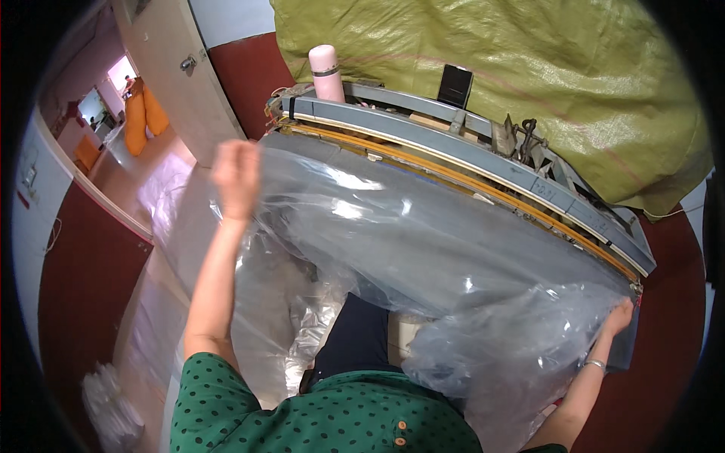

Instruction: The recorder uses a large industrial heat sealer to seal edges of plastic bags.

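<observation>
A large sheet of clear plastic film (362,226) stretches between my two hands, over a grey work surface (317,149). At the left, my left hand (238,177) is raised and closed at the film's edge, somewhat smeared by motion. My right hand (619,315) pinches the film's far right corner, near the right end of the work surface. Bunched folds of the film hang down toward my lap on the right. More crumpled film lies low on the left, beside my leg.
A long grey metal frame with an orange strip (453,172) runs along the back of the surface. On it stand a pink bottle (327,75) and a dark phone-like device (455,85). Behind hangs a yellow-green sheet (513,60). A door (170,60) stands ajar at left; bundled plastic (111,404) lies lower left.
</observation>
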`<state>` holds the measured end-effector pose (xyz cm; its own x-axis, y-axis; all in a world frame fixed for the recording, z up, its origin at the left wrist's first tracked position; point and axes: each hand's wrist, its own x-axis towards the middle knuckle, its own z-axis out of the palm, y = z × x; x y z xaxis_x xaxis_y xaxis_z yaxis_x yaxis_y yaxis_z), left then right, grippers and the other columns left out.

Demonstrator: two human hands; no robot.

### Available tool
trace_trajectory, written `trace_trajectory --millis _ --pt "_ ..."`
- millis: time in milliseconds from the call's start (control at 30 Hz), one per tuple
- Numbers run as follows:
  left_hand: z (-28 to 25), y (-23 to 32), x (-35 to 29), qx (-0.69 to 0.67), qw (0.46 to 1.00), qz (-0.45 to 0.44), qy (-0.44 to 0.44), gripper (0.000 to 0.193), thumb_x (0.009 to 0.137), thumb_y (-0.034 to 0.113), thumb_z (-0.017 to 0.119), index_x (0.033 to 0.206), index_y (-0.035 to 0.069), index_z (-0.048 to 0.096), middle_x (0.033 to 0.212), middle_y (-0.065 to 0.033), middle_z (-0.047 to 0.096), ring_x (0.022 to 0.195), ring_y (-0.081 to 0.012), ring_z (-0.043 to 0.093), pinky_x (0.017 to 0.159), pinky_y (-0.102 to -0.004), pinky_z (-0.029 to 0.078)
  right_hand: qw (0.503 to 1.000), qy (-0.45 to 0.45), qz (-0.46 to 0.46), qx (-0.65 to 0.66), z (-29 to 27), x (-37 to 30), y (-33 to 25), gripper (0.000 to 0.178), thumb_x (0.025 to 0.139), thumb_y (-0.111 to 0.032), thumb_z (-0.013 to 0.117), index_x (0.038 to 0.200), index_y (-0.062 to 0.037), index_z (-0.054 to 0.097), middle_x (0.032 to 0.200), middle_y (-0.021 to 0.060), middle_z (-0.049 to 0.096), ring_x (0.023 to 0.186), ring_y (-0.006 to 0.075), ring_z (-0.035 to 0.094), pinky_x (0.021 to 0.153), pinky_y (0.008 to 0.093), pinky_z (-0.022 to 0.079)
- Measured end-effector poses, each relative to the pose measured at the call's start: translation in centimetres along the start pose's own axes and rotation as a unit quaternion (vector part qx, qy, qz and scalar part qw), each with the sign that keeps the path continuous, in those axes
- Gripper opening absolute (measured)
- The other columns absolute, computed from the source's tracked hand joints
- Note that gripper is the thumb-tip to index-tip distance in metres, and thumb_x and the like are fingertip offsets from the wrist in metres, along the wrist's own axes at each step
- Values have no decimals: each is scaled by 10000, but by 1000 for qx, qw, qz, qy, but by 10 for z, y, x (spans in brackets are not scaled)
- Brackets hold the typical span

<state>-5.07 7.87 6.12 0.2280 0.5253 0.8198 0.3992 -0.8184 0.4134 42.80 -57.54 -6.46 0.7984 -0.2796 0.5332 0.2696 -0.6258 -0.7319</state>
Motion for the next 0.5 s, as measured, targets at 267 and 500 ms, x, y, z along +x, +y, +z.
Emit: trace_trajectory --millis 267,500 --pt "90 -121 -34 86 921 41 -377 676 784 434 507 1266 3 308 1318 -175 300 1245 -302 241 999 -401 214 921 -18 -30 -389 -71 16 53 375 876 -325 342 916 -3 529 871 231 560 809 422 510 641 473 399" --pt "127 -135 -3 87 950 17 -300 601 739 350 594 1196 3 413 1209 -179 437 1129 -296 405 955 -361 305 953 -88 -7 -291 -75 10 42 327 826 -262 454 1057 -51 549 1036 140 567 948 284 534 824 345 390"
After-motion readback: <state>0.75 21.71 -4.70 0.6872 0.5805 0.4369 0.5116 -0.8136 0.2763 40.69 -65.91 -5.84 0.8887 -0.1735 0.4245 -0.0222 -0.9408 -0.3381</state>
